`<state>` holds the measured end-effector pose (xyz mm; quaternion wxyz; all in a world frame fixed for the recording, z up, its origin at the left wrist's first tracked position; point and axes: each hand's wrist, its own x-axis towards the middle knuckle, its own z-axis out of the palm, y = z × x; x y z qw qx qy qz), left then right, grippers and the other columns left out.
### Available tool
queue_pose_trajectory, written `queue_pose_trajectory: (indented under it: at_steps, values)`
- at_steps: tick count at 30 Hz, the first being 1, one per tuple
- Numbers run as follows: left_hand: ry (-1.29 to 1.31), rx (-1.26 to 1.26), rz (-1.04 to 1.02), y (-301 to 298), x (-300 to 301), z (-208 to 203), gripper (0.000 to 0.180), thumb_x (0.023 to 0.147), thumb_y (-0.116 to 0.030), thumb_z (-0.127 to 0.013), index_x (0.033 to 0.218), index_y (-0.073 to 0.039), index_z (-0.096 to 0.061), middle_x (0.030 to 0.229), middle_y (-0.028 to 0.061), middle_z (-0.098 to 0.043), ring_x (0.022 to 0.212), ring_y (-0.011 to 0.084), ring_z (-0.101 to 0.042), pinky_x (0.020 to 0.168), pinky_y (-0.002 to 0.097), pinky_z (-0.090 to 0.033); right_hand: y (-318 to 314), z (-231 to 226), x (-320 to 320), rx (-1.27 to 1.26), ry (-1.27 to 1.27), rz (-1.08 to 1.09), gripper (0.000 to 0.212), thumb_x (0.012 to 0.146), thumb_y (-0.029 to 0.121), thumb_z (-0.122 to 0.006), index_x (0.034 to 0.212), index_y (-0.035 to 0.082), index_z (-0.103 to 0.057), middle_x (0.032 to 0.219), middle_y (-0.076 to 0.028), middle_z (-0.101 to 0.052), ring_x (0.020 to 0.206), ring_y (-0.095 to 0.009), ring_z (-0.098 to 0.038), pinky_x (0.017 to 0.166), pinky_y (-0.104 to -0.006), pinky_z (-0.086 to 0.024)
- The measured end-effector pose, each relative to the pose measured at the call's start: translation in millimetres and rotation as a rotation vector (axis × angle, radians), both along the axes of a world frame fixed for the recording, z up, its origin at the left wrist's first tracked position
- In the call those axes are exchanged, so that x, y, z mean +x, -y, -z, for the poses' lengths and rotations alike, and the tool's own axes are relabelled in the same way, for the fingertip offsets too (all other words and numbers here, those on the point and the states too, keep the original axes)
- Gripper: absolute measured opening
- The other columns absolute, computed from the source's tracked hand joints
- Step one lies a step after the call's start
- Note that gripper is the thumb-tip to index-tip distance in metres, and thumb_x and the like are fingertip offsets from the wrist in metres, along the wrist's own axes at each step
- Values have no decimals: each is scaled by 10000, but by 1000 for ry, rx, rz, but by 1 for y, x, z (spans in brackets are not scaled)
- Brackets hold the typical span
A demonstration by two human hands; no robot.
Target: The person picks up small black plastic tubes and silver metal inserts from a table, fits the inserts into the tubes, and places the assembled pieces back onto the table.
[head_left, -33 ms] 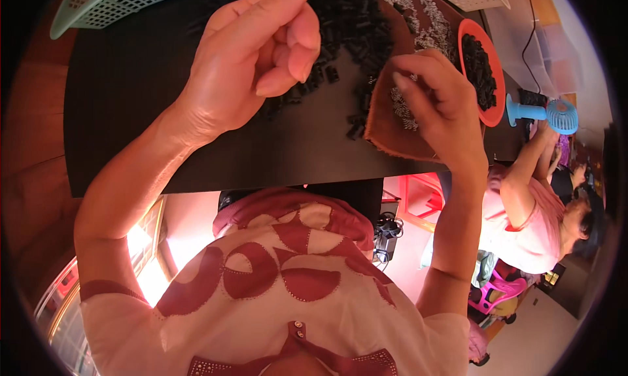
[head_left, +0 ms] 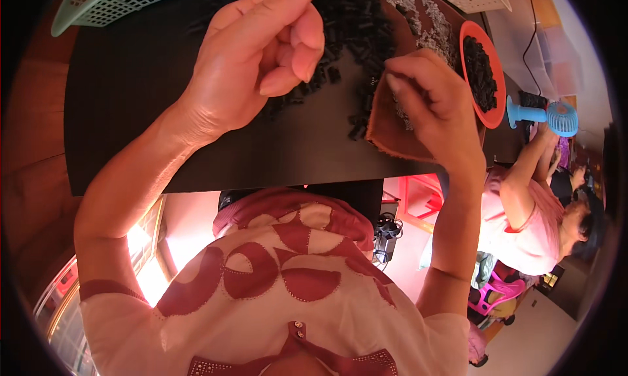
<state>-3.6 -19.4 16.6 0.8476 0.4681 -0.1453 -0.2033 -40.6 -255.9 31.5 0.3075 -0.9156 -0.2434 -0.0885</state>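
Across the dark counter point(head_left: 131, 114), loose black tube-like pieces point(head_left: 353, 46) are lying heaped at the far middle, and tiny silvery parts point(head_left: 435, 29) are covering a brown cloth point(head_left: 399, 144) to their right. Many black pieces are filling an orange bowl point(head_left: 492, 118) at right, while plenty are lying outside it; which are finished, I cannot tell. The left hand point(head_left: 255, 55) is hovering by the heap, fingers curling; the right hand point(head_left: 438, 101) is hanging over the cloth, thumb near forefinger. Whether either is grasping anything isn't showing. Farther right, a blue fan point(head_left: 562, 119) is standing near a pink-topped person point(head_left: 526, 225).
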Motion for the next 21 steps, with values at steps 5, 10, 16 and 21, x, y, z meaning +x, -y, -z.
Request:
queue_pose_trajectory:
  at_steps: [5,10,16,21]
  values:
    - [-137,-88,38,-14,3,10,391,1023,-295,-380,779,-42,-550,618,75,-541,408,87,-354,374,206,-258,-23,4,8,-36,-17,-61,88,822,24,-614,908,16,-598,807,-126,-556,728,-324,-584,637,-379,-465]
    - [-242,-130,18,-12,3,4,428,1021,-308,-398,753,-31,-584,584,87,-555,394,95,-380,360,206,-249,-18,-4,18,-95,45,9,103,810,13,-609,911,32,-597,804,-124,-555,731,-327,-586,631,-380,-462]
    - [-250,-93,-13,-12,3,6,400,1016,-301,-416,763,-40,-583,592,76,-554,378,92,-361,352,213,-236,-26,4,22,-134,29,14,89,805,24,-600,894,26,-607,807,-133,-560,737,-345,-581,654,-403,-463]
    - [-181,-108,-21,-4,8,10,393,1016,-302,-418,766,-43,-577,593,78,-552,378,90,-351,352,212,-231,-29,13,36,-144,3,0,134,808,60,-612,940,35,-623,838,-120,-558,786,-324,-588,666,-405,-471]
